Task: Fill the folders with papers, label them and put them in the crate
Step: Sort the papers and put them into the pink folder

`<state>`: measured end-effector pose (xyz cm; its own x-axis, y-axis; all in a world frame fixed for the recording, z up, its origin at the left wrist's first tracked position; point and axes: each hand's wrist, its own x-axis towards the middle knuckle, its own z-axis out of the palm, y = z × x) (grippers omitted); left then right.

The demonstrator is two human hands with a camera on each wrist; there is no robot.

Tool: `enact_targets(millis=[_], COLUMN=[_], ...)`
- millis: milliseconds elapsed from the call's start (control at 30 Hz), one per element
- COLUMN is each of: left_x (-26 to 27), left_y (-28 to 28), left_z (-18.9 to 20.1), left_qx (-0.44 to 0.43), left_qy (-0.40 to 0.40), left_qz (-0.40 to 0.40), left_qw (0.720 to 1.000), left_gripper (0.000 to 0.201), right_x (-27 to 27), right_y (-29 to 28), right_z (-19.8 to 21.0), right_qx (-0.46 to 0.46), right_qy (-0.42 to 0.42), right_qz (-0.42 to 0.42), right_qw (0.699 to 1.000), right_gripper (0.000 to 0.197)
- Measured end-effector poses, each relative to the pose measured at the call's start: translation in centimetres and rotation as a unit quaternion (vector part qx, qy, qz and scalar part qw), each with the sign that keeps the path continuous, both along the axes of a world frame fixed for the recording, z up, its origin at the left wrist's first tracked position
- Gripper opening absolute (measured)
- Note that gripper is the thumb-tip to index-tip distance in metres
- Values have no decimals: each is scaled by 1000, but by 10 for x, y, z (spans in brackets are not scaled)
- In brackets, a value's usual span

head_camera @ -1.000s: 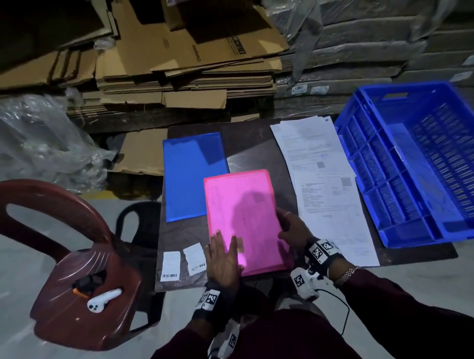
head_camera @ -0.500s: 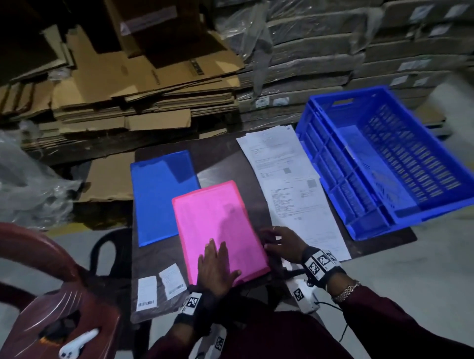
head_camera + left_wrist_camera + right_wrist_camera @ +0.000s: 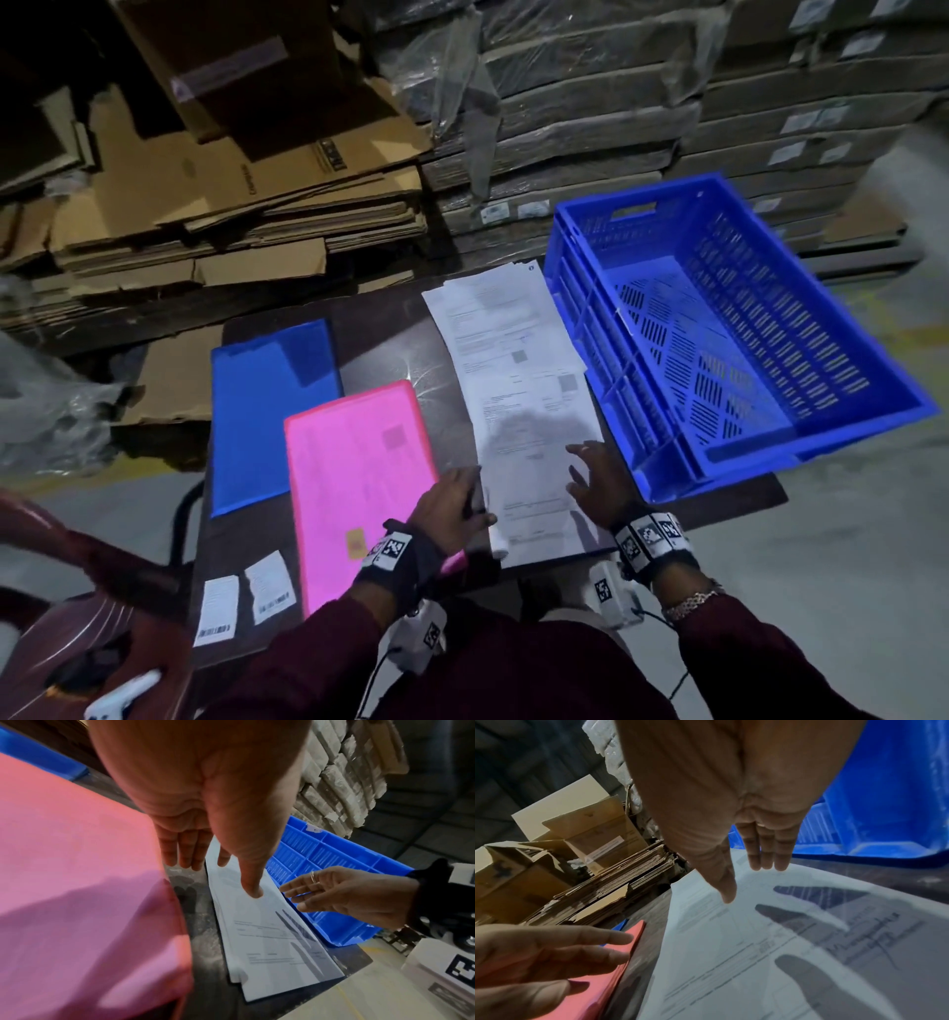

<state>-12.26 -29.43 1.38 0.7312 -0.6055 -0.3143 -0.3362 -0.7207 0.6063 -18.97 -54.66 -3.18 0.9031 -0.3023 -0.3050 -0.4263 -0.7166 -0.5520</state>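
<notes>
A pink folder (image 3: 359,488) lies shut in the middle of the dark table (image 3: 380,344), with a small yellow sticker (image 3: 355,542) near its front edge. A blue folder (image 3: 272,411) lies to its left. A stack of printed papers (image 3: 513,380) lies to its right. My left hand (image 3: 470,488) is at the stack's left edge with straight fingers (image 3: 185,860) and its thumb over the top sheet (image 3: 270,939). My right hand (image 3: 590,473) hovers spread over the stack's right side (image 3: 746,882) and holds nothing. The blue crate (image 3: 580,288) stands at the right.
Two white barcode labels (image 3: 216,609) (image 3: 269,586) lie at the table's front left. A red plastic chair (image 3: 102,642) stands at the lower left. Flattened cardboard (image 3: 246,205) and wrapped bundles (image 3: 590,128) are stacked behind the table.
Both hands left the pink folder and moved right to the paper stack. The head view swung right, toward the crate.
</notes>
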Motion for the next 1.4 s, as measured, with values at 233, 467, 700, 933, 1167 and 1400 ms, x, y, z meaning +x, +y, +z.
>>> enact_targets(millis=[233, 467, 700, 933, 1167, 1400], left_x=[-16, -29, -44, -51, -53, -44], left_y=[-53, -70, -74, -78, -82, -54], left_z=[-32, -41, -26, -36, -14, -7], left_qx=[60, -16, -125, -112, -211, -253], left_qy=[64, 125, 73, 19, 125, 104], left_qz=[108, 211, 235, 322, 346, 317], left_qw=[990, 969, 961, 940, 906, 908], left_gripper=[103, 92, 35, 46, 43, 26], right_x=[4, -2, 0, 5, -4, -8], right_y=[-25, -26, -36, -44, -32, -31], right_z=[-12, -15, -13, -7, 24, 45], right_qx=[13, -18, 118, 220, 297, 263], right_qy=[82, 64, -12, -27, -141, -277], right_qz=[-23, 35, 5, -103, -26, 48], right_qw=[996, 997, 993, 970, 944, 923], right_gripper=[83, 90, 92, 85, 104, 101])
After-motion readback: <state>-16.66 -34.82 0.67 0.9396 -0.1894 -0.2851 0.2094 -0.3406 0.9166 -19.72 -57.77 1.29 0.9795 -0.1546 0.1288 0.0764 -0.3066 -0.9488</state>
